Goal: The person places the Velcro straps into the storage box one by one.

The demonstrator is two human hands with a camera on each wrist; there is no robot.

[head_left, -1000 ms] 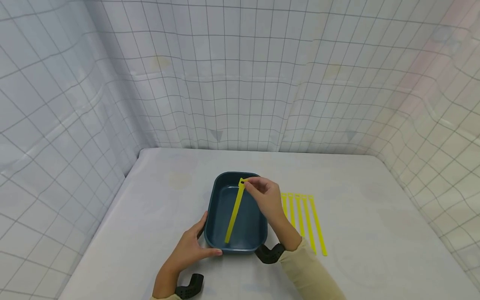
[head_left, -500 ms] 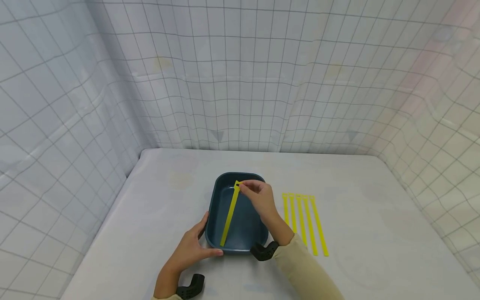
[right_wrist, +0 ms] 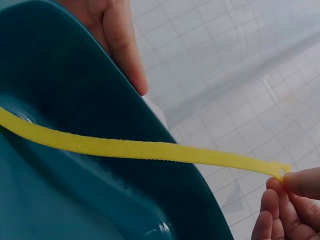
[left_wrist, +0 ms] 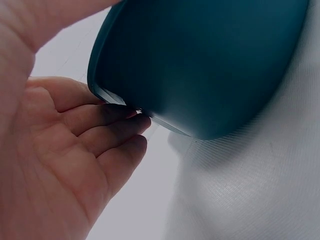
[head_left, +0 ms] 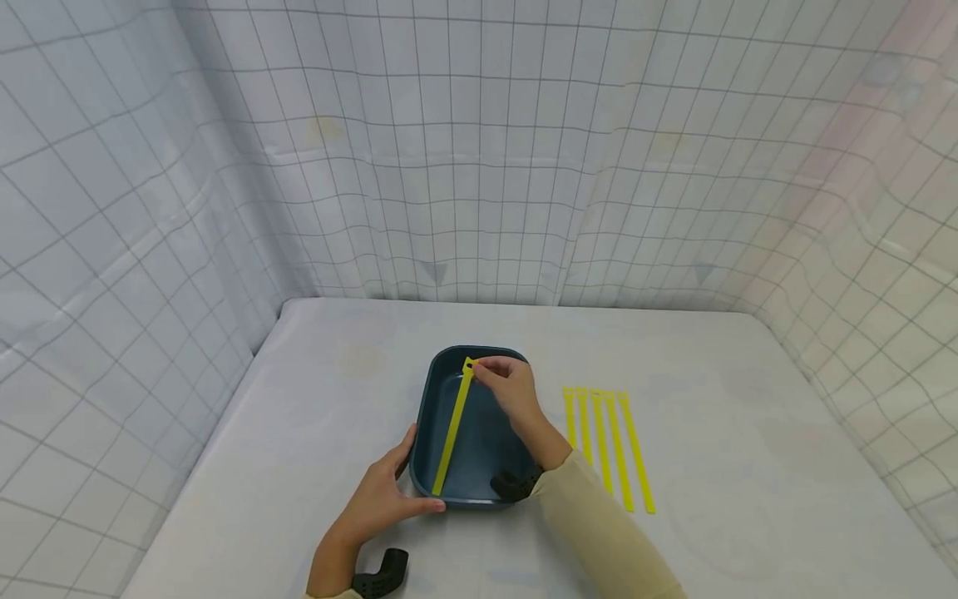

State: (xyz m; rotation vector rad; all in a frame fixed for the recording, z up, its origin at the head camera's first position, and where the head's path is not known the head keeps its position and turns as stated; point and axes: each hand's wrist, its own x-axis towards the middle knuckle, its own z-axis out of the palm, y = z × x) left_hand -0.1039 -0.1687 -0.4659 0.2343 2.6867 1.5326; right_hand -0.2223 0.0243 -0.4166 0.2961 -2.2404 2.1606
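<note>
A dark teal tray (head_left: pixel 488 437) with rounded corners sits on the white table. My left hand (head_left: pixel 377 497) holds its near left corner, thumb along the front side and fingers along the left. In the left wrist view, the fingertips (left_wrist: pixel 142 122) press against the tray's outer wall. My right hand (head_left: pixel 511 389) pinches the slotted head of a yellow hook-and-loop cable tie (head_left: pixel 453 433) between thumb and fingers. The tie slants over the tray's left part, its tail reaching the near left corner. The right wrist view shows the tie (right_wrist: pixel 125 148) bowing slightly across the rim.
Several more yellow cable ties (head_left: pixel 634 453) lie side by side on the table right of the tray, partly hidden by the right forearm. A black wrist mount (head_left: pixel 383 574) sits at the left wrist. White grid-patterned curtains (head_left: pixel 479 166) enclose the table at the back and sides.
My right hand has moved left over the tray with the cable tie, whose tail has shifted towards the near left corner. The left hand has kept its place on the tray.
</note>
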